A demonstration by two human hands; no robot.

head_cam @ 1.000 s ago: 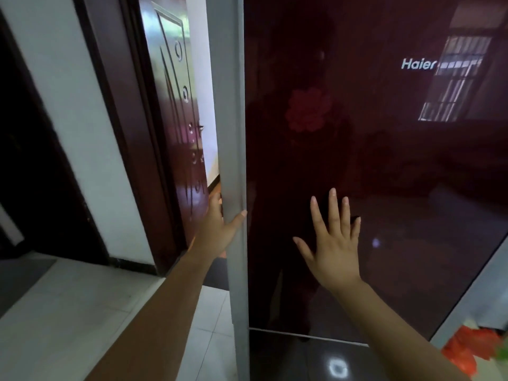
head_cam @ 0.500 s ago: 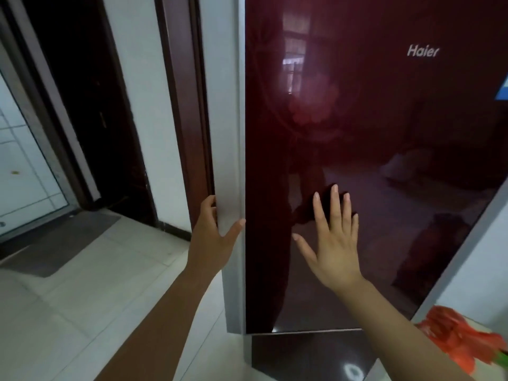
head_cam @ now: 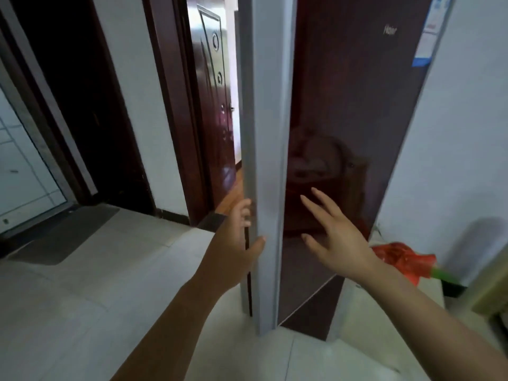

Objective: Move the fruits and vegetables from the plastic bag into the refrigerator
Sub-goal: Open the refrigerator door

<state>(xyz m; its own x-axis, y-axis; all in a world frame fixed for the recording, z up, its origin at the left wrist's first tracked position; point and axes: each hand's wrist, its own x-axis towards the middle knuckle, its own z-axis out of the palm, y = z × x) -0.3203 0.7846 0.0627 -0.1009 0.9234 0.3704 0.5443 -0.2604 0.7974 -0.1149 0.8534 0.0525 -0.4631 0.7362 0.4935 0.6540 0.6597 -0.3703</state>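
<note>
We judge the task to be at its very start: nothing from the bag has gone into the refrigerator yet, and we are only dealing with the refrigerator door (head_cam: 343, 105). Our left hand (head_cam: 233, 248) grips the door's grey side edge (head_cam: 265, 133), with the fingers curled behind it and the thumb on its near face. Our right hand (head_cam: 341, 246) is spread flat-fingered in front of the dark red glossy panel and holds nothing. We cannot tell whether its fingertips touch the panel or hover just off it.

The red plastic bag (head_cam: 398, 258) lies to the right of the door, low down on a pale surface, well apart from both hands. A green stalk (head_cam: 444, 275) pokes out of its right side. All the moving of produce is left to do.

The inside of the refrigerator is hidden behind the door, so we cannot see any shelves or drawers, nor how far the door stands open. The bag is partly covered by our right forearm, and its contents, apart from the stalk, cannot be made out. The frame is blurred around the hands.
</note>
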